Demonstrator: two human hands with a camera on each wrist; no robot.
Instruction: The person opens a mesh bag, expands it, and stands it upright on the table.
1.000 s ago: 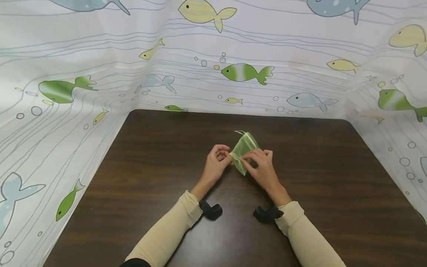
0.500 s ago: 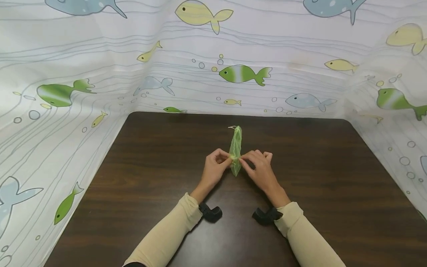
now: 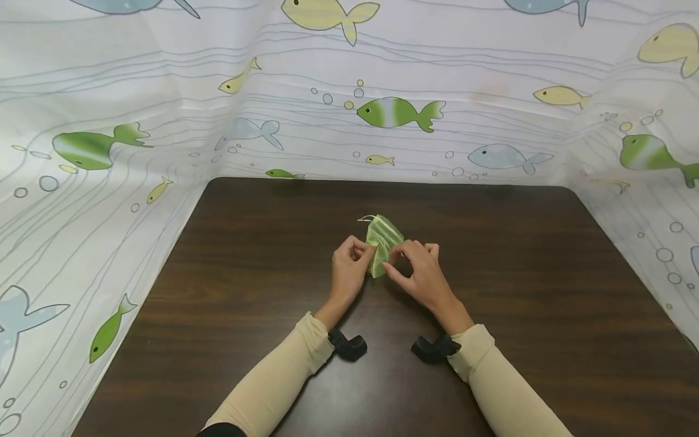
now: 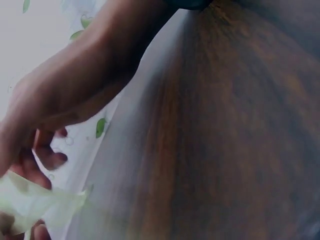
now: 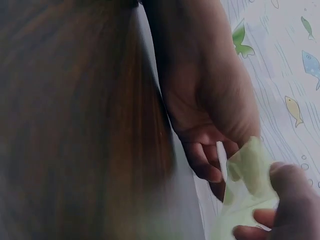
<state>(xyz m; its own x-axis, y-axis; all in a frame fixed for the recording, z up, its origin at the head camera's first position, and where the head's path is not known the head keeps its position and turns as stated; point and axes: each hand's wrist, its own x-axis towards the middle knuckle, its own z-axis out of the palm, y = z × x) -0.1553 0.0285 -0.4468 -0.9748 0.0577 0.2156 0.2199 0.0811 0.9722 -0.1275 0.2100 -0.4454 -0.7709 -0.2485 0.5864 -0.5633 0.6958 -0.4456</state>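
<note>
A small sheer green drawstring pouch is held over the middle of the table, its pale cord sticking out at the far left corner. The left hand pinches the pouch's left edge between thumb and fingers. On the other side, the right hand has its thumb and forefinger parted, the tips at the pouch's right edge. In the left wrist view the right hand reaches across above the pouch. The right wrist view has the left hand behind the translucent cloth.
A dark wood-grain table spreads under both arms. Behind it and along both sides hangs a white curtain printed with fish. Black wrist cameras sit on both wrists, below the cream sleeves.
The pouch swings from broad, to edge-on, to broad again, now tilted the other way and slightly left. The right thumb and forefinger, pinching it before, have parted; the left hand keeps its pinch.
</note>
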